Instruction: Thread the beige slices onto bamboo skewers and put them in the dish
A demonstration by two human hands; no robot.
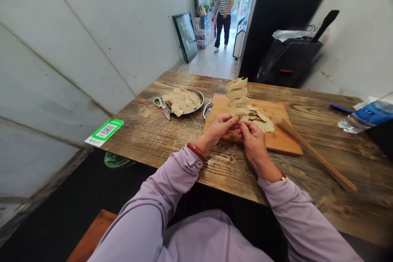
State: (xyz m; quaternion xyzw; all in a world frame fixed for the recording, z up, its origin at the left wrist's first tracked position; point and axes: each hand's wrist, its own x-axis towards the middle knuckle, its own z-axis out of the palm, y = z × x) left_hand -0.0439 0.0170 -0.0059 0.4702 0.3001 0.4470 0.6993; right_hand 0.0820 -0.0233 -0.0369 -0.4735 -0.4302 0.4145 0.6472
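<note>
Both my hands meet over the near edge of a wooden cutting board (pixel 279 110). My left hand (pixel 219 129) pinches the lower end of a skewer of pale beige slices (pixel 238 92), which stands up and away from me. My right hand (pixel 253 137) is closed at the same spot, its fingers on the skewer's lower part; the stick itself is mostly hidden. Loose beige slices (pixel 265 125) lie in a small pile on the board, just beyond my right hand. A bundle of thin wooden skewers (pixel 322 159) rests slantwise over the board's right edge.
A metal plate (pixel 201 96) of skewered slices (pixel 182 100) stands at the left, with green-handled scissors (pixel 162 104) beside it. A QR-code card (pixel 106 132) lies at the left table edge. A water bottle (pixel 365 114) and blue pen (pixel 341 109) are at right. A person (pixel 224 6) stands beyond the table.
</note>
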